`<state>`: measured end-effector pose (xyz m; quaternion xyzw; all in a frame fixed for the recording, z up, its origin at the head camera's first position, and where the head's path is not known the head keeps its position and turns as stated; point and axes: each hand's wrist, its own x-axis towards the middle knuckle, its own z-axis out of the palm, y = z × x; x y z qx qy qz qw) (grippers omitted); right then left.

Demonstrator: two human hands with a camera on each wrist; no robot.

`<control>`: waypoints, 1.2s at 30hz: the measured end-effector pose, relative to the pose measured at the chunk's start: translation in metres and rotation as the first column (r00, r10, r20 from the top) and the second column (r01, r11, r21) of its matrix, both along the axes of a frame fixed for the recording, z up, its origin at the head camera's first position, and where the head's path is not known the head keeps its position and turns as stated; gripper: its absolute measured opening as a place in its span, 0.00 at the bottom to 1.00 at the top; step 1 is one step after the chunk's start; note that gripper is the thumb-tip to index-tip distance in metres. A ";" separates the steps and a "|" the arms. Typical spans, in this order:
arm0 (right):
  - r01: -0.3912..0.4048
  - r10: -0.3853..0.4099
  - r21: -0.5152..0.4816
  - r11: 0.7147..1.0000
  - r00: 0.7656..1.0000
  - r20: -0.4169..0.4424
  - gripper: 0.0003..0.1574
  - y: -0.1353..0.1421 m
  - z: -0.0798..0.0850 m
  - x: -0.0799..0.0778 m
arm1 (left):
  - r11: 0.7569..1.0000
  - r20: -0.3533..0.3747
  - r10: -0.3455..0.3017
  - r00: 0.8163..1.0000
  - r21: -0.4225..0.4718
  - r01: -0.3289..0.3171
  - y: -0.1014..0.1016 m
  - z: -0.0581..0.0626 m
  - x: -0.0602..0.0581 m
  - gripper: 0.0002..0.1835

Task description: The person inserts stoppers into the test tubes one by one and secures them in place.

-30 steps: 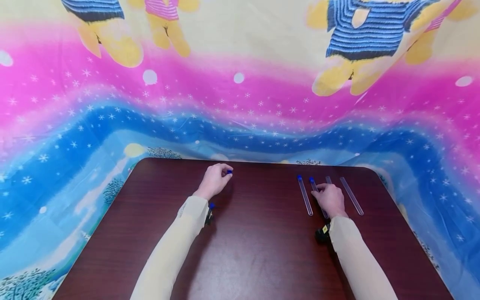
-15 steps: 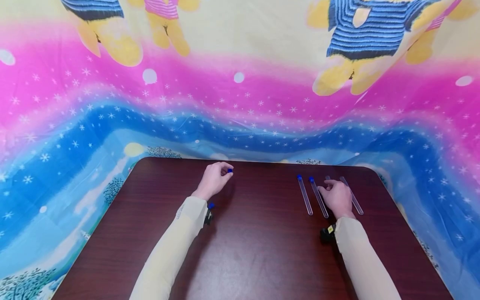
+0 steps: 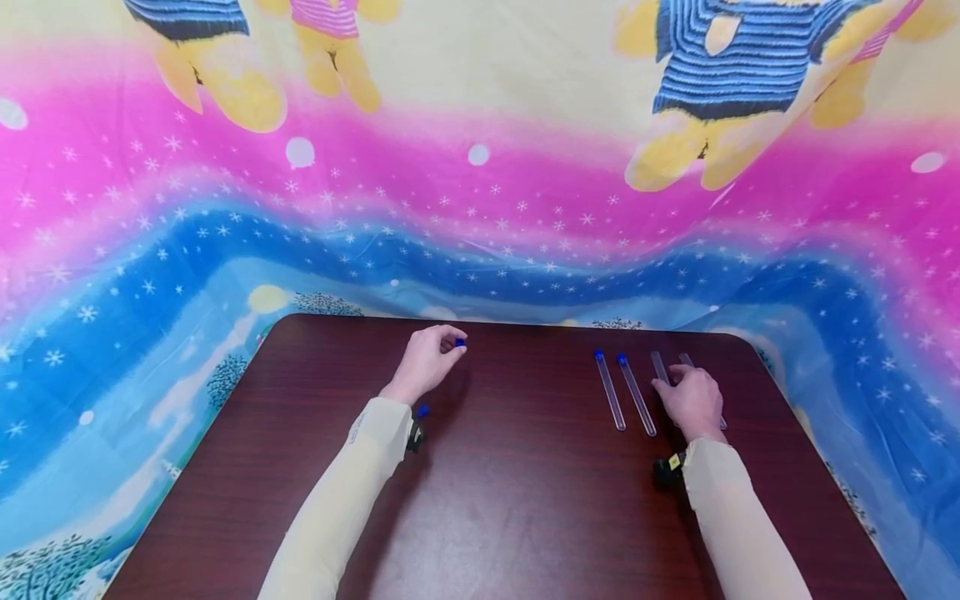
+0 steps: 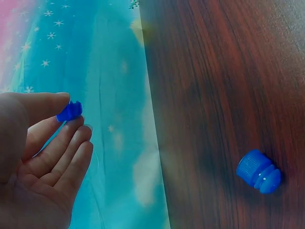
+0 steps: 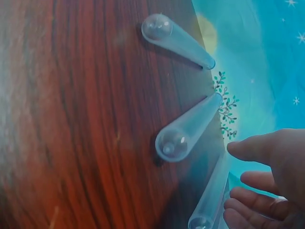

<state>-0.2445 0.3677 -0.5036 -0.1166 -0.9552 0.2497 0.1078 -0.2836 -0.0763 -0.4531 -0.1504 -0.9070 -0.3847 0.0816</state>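
My left hand (image 3: 426, 360) pinches a small blue test tube stopper (image 4: 71, 111) between thumb and fingertips, the other fingers loosely bent below it. A second blue stopper (image 4: 259, 171), with a ridged head and ringed plug, lies on the table by the left wrist. My right hand (image 3: 693, 400) hovers over the uncapped clear test tubes at the right, partly covering the rightmost test tube (image 3: 686, 359). Its thumb is beside another uncapped test tube (image 3: 657, 364). In the right wrist view the fingers are apart from the thumb, beside a clear test tube (image 5: 209, 191).
Two test tubes with blue stoppers, a left one (image 3: 610, 392) and a right one (image 3: 637, 396), lie left of the right hand. The dark wooden table (image 3: 510, 500) ends at a patterned cloth (image 3: 480, 217) behind it.
My right hand has moved right, from over the second test tube to the uncapped ones, uncovering the second capped tube. The left hand keeps its pinch on the stopper, almost still.
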 end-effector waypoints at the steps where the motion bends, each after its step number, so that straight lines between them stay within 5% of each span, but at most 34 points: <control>1: 0.003 -0.003 0.000 1.000 1.000 0.014 0.34 0.001 0.000 0.000 | 1.000 -0.001 -0.001 1.000 -0.001 0.001 0.000 0.000 0.001 0.11; 23: 0.026 -0.023 -0.028 0.999 0.991 0.134 0.28 0.008 -0.008 0.003 | 0.999 -0.017 0.005 1.000 0.038 -0.004 0.001 -0.005 0.010 0.10; 36: 0.002 0.000 -0.031 1.000 0.997 0.082 0.23 0.008 -0.004 0.004 | 0.998 -0.022 0.005 1.000 0.056 -0.004 0.001 -0.001 0.011 0.10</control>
